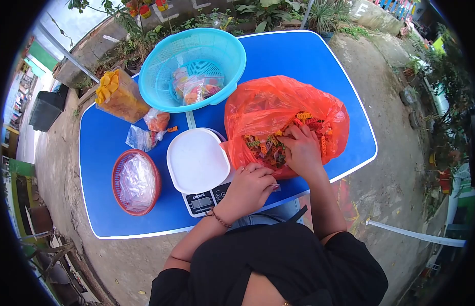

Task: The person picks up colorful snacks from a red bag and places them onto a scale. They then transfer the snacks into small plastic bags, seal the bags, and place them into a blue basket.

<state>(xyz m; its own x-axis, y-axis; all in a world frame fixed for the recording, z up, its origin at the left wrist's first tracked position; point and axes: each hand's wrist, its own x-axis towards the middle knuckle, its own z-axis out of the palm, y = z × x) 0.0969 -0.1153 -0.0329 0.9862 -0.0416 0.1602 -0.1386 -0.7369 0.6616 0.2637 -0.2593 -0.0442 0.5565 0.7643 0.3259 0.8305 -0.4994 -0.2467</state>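
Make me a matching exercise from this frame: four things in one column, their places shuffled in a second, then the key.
1. Rounded white tray
2. Round turquoise plastic basket
3. Small red plastic basket
4. Right hand

A. Among colourful ridged pieces in the open red plastic bag
B. On the far side of the blue table
C. On the digital scale
D. Left of the scale, holding clear plastic

1-C, 2-B, 3-D, 4-A

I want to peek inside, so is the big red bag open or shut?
Open: the red bag gapes, colorful pieces show inside, and the right hand reaches in.
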